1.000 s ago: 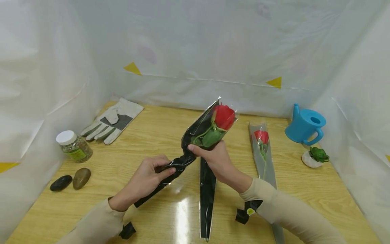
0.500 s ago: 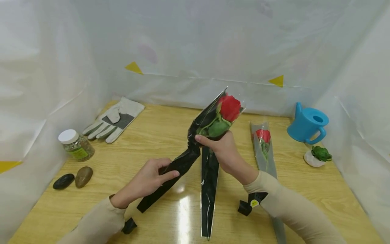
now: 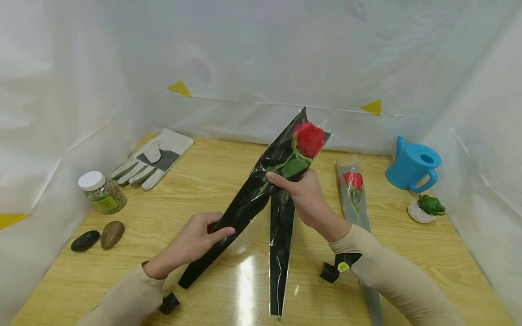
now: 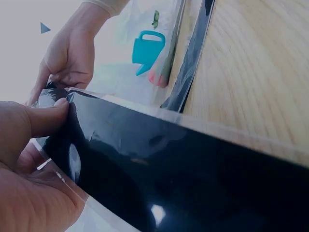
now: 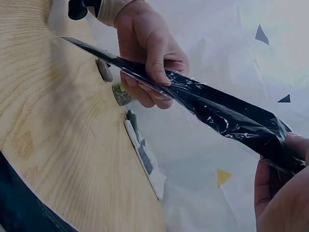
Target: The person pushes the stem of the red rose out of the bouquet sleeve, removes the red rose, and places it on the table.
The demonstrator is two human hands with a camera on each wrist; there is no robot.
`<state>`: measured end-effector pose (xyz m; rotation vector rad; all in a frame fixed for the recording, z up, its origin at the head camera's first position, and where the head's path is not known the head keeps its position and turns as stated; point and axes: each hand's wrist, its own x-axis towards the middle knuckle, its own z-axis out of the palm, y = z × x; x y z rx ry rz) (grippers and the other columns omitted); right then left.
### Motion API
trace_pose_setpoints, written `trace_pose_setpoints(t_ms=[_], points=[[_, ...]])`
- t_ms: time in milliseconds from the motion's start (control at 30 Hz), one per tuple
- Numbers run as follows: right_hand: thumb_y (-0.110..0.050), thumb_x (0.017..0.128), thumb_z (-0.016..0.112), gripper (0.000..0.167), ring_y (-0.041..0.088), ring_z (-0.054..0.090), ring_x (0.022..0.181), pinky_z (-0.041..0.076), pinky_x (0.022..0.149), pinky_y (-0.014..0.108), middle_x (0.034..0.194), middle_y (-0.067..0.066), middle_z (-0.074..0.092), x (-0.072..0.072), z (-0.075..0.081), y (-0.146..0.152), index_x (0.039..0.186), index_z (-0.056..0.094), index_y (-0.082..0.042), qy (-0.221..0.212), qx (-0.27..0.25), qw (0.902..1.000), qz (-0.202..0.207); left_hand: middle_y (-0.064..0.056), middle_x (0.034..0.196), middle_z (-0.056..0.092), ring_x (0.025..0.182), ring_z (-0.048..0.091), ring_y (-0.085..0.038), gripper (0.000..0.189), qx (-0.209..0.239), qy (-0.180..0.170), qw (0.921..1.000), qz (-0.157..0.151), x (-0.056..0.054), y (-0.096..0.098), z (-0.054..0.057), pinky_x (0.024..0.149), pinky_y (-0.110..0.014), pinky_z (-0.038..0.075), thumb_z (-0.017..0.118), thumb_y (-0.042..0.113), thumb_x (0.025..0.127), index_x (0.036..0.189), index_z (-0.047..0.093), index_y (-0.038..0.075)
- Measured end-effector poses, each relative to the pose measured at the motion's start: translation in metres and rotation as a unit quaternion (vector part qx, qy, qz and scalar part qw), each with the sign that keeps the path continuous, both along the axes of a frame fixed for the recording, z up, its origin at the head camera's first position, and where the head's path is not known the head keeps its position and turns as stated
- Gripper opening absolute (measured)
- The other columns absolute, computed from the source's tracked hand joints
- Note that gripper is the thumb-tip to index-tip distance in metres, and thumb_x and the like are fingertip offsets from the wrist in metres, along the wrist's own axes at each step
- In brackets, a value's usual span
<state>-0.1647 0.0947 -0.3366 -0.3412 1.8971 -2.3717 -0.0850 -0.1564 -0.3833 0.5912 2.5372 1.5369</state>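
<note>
A red rose (image 3: 308, 140) with green leaves sits in a black wrapper with a clear front (image 3: 244, 203), held aslant above the table. My left hand (image 3: 200, 237) grips the wrapper's narrow lower part, thumb on top. Just under the bloom, my right hand (image 3: 303, 194) holds the wrapper with its thumb across the front. In the right wrist view the wrapper (image 5: 227, 111) stretches between both hands, its tapered end pointing away past the left hand. Beneath, a second black sleeve (image 3: 280, 262) lies on the table, its upper end hidden behind the held rose and right hand.
A grey-wrapped rose (image 3: 352, 183) lies to the right, partly under the right forearm. Beyond are a blue watering can (image 3: 413, 164) and a small potted plant (image 3: 426, 209). At left are a glove (image 3: 152, 158), a lidded jar (image 3: 103, 192) and two stones (image 3: 112, 234).
The lower wrapper, twisted and bent before, is now straightened in line with the rose. Both hands keep their hold; the right hand and the bloom have moved up and slightly right.
</note>
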Motion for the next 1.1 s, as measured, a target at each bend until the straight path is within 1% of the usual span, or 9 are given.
trace_pose_setpoints(t_ms=[100, 200, 400, 533, 633, 767, 867, 933, 1100], points=[[-0.008, 0.087, 0.076, 0.044, 0.022, 0.058, 0.103, 0.050, 0.090, 0.035, 0.113, 0.010, 0.059, 0.000, 0.001, 0.000, 0.124, 0.052, -0.006, 0.009, -0.007, 0.9999, 0.000, 0.006, 0.077, 0.063, 0.064, 0.054, -0.007, 0.020, 0.005, 0.002, 1.0000, 0.005, 0.000, 0.000, 0.000, 0.064, -0.025, 0.046, 0.066, 0.029, 0.097, 0.090, 0.070, 0.010], [-0.010, 0.087, 0.077, 0.043, 0.022, 0.058, 0.103, 0.050, 0.090, 0.036, 0.113, 0.011, 0.060, 0.000, 0.002, 0.000, 0.123, 0.053, -0.006, 0.013, -0.003, 0.9999, -0.002, 0.002, 0.097, 0.072, 0.076, 0.063, -0.009, 0.024, 0.012, 0.013, 0.9998, 0.008, 0.000, 0.002, 0.000, 0.072, -0.028, 0.050, 0.063, 0.029, 0.099, 0.109, 0.073, 0.009], [-0.016, 0.084, 0.081, 0.048, 0.023, 0.058, 0.100, 0.050, 0.088, 0.035, 0.111, 0.012, 0.059, 0.006, 0.003, -0.002, 0.122, 0.053, -0.007, 0.018, 0.029, 0.9994, -0.005, 0.005, 0.091, 0.071, 0.081, 0.066, -0.009, 0.021, 0.022, 0.032, 0.9989, 0.027, 0.001, 0.006, -0.002, 0.073, -0.029, 0.051, 0.063, 0.029, 0.099, 0.102, 0.074, 0.011], [-0.015, 0.084, 0.081, 0.047, 0.024, 0.058, 0.100, 0.050, 0.089, 0.036, 0.111, 0.012, 0.060, 0.008, 0.000, -0.004, 0.122, 0.054, -0.008, 0.028, 0.036, 0.9990, 0.002, 0.009, 0.067, 0.057, 0.062, 0.054, -0.007, 0.026, 0.014, 0.044, 0.9981, 0.041, 0.000, 0.009, -0.003, 0.062, -0.026, 0.043, 0.064, 0.030, 0.098, 0.080, 0.068, 0.013], [-0.012, 0.084, 0.081, 0.047, 0.025, 0.059, 0.103, 0.050, 0.090, 0.037, 0.113, 0.013, 0.061, 0.010, -0.002, -0.006, 0.122, 0.055, -0.007, 0.032, 0.037, 0.9988, 0.010, 0.009, 0.058, 0.043, 0.055, 0.045, -0.008, 0.032, 0.004, 0.051, 0.9979, 0.040, 0.000, 0.010, -0.003, 0.059, -0.026, 0.037, 0.063, 0.032, 0.098, 0.071, 0.061, 0.014], [-0.012, 0.083, 0.082, 0.046, 0.026, 0.061, 0.106, 0.050, 0.092, 0.039, 0.114, 0.014, 0.062, 0.013, -0.005, -0.009, 0.122, 0.057, -0.007, 0.031, 0.040, 0.9986, 0.014, 0.009, 0.063, 0.053, 0.061, 0.055, -0.007, 0.027, 0.005, 0.047, 0.9983, 0.034, -0.001, 0.012, -0.001, 0.062, -0.027, 0.042, 0.061, 0.034, 0.099, 0.080, 0.068, 0.016], [-0.013, 0.083, 0.082, 0.046, 0.027, 0.062, 0.107, 0.050, 0.092, 0.039, 0.115, 0.014, 0.064, 0.014, -0.007, -0.011, 0.122, 0.058, -0.007, 0.027, 0.042, 0.9986, 0.017, 0.008, 0.076, 0.066, 0.073, 0.064, -0.008, 0.024, 0.014, 0.038, 0.9988, 0.028, 0.000, 0.013, 0.000, 0.068, -0.029, 0.048, 0.060, 0.034, 0.099, 0.093, 0.073, 0.015], [-0.013, 0.083, 0.082, 0.048, 0.028, 0.062, 0.108, 0.049, 0.092, 0.039, 0.116, 0.014, 0.064, 0.015, -0.007, -0.012, 0.123, 0.058, -0.006, 0.025, 0.044, 0.9986, 0.020, 0.007, 0.082, 0.069, 0.077, 0.066, -0.009, 0.025, 0.017, 0.029, 0.9991, 0.025, 0.001, 0.013, 0.001, 0.070, -0.030, 0.049, 0.060, 0.034, 0.100, 0.098, 0.074, 0.014], [-0.015, 0.083, 0.083, 0.051, 0.027, 0.061, 0.109, 0.049, 0.092, 0.038, 0.118, 0.013, 0.064, 0.016, -0.008, -0.014, 0.125, 0.057, -0.006, 0.019, 0.045, 0.9985, 0.022, 0.007, 0.082, 0.069, 0.077, 0.065, -0.010, 0.026, 0.020, 0.018, 0.9994, 0.022, 0.002, 0.014, 0.004, 0.071, -0.030, 0.049, 0.060, 0.033, 0.100, 0.101, 0.074, 0.012]])
